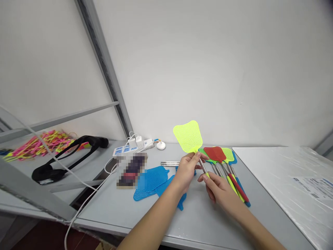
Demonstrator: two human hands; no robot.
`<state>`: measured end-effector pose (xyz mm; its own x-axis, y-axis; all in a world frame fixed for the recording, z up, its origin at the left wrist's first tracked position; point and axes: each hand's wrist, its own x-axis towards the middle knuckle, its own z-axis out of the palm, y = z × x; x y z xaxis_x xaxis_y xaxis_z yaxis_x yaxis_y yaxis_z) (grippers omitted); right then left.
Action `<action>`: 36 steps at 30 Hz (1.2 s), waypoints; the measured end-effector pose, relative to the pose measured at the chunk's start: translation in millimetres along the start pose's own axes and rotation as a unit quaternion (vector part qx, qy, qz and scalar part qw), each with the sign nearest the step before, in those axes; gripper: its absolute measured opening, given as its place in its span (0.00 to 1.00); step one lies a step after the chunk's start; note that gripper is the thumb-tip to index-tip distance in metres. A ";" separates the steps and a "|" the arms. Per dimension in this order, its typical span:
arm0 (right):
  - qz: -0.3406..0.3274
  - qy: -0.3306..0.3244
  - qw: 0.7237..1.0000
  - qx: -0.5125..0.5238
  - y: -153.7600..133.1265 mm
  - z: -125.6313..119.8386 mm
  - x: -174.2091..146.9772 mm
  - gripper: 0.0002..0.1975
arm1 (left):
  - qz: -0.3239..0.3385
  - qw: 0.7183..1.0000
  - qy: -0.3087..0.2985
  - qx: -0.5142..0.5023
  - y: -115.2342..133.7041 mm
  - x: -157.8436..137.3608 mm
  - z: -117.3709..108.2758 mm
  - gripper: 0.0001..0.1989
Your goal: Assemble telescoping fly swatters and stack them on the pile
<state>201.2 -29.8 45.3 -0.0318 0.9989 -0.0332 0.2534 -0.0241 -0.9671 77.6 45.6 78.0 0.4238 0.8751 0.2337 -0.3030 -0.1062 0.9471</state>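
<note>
A neon-yellow fly swatter (pixel 188 136) is held up over the table, its mesh head tilted up and to the left. My left hand (pixel 186 170) is closed around the neck, just below the head. Lower down, my right hand (pixel 217 187) pinches the yellow grip at the end of the metal rod. Blue swatter heads (pixel 152 182) lie loose on the table left of my hands, partly hidden by my left forearm. Behind my left hand are several metal rods (pixel 169 163). Right of my hands, several whole swatters (pixel 215 154) in red, yellow, green and blue lie fanned together.
At the back left sits a white power strip (pixel 126 150) with plugs and cables, beside a round white device (pixel 161 146). A blurred-out flat object (pixel 132 171) lies in front. Farther left are a black strap-like frame (pixel 70 156) and pink-yellow strips (pixel 41 146). A plastic-wrapped white package (pixel 281 173) lies right.
</note>
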 end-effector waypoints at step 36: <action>-0.217 0.157 0.822 -0.502 -30.3 -25.4 -24.3 0.14 | 0.067 0.988 0.136 0.027 -9.2 -39.3 8.4 0.22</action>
<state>218.9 -52.4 81.8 -0.1196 0.8696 0.4790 0.9594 0.2254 -0.1696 70.9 8.2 61.9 0.1359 0.9454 0.2963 -0.2915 -0.2477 0.9239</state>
